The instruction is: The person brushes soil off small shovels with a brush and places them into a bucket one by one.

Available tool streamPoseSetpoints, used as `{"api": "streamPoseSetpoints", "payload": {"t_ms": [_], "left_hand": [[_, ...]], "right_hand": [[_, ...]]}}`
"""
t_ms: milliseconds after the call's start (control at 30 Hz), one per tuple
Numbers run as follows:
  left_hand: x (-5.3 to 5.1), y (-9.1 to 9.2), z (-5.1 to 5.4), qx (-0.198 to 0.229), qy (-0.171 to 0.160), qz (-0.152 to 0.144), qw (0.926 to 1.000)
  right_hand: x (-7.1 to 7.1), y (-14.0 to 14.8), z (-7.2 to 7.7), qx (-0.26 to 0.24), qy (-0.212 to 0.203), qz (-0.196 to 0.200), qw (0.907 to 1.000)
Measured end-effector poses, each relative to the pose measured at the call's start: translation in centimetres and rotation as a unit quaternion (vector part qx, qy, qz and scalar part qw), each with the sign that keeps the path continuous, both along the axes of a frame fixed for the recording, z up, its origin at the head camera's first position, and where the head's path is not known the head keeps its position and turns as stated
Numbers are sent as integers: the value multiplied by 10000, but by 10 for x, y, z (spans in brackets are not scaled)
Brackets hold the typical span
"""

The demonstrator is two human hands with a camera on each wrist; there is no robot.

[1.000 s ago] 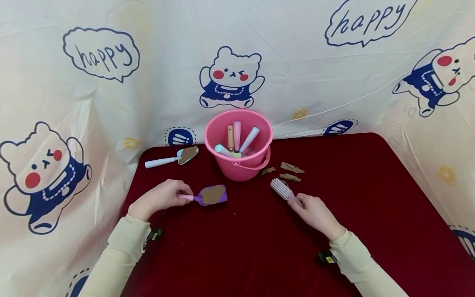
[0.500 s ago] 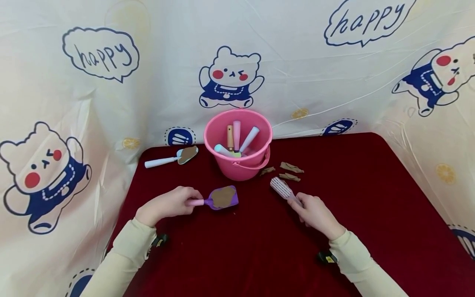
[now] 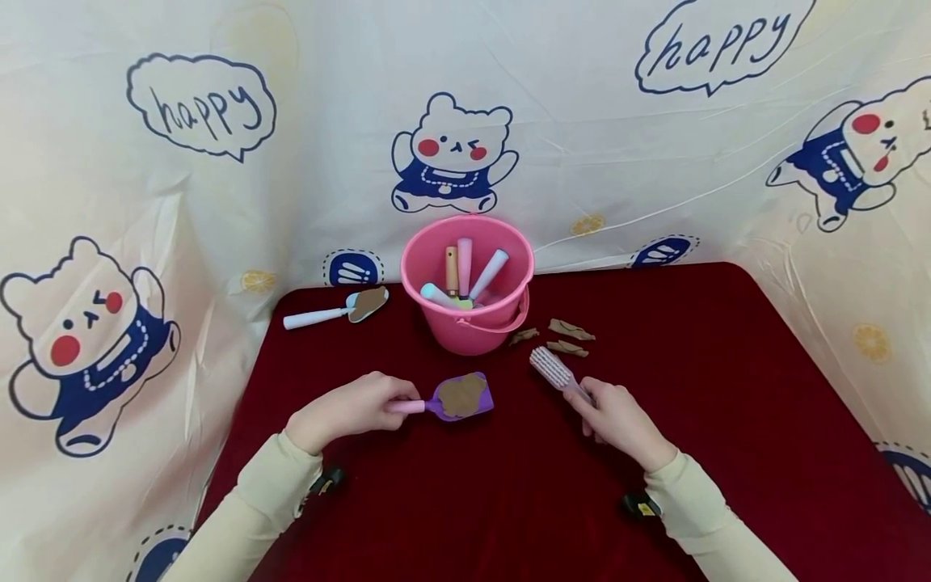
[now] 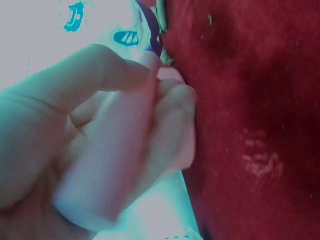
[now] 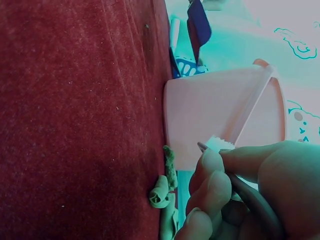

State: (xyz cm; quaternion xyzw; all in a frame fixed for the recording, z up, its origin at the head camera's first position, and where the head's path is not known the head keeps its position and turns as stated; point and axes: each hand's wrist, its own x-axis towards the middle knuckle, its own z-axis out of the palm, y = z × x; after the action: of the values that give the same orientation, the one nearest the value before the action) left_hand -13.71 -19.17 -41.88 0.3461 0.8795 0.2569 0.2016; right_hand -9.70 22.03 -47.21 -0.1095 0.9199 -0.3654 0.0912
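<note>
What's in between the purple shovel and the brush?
No other thing: in the head view, only a bare stretch of dark red cloth shows between the purple shovel and the brush.

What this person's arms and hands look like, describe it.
The left sleeve and right sleeve are plain pale cream, reaching the wrists. The left hand and right hand are bare. A small black device with a yellow mark shows at each cuff.
</note>
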Motion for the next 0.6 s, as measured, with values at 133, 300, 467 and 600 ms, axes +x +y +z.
{"api": "streamPoseSetpoints", "payload": {"t_ms": [133, 300, 467, 600], "left_hand": [[2, 9, -3, 9, 402, -106, 9991], [4, 19, -9, 103, 454, -67, 9989], [4, 32, -13, 164, 590, -18, 9981], [5, 44, -13, 165, 947, -1, 9954]], "right_hand": [[0, 0, 1, 8, -21, -10, 10000], [0, -1, 2, -129, -67, -75, 9999], [-2, -2, 3, -258, -19, -138, 9996], [-3, -4, 4, 44, 460, -165, 9988]]}}
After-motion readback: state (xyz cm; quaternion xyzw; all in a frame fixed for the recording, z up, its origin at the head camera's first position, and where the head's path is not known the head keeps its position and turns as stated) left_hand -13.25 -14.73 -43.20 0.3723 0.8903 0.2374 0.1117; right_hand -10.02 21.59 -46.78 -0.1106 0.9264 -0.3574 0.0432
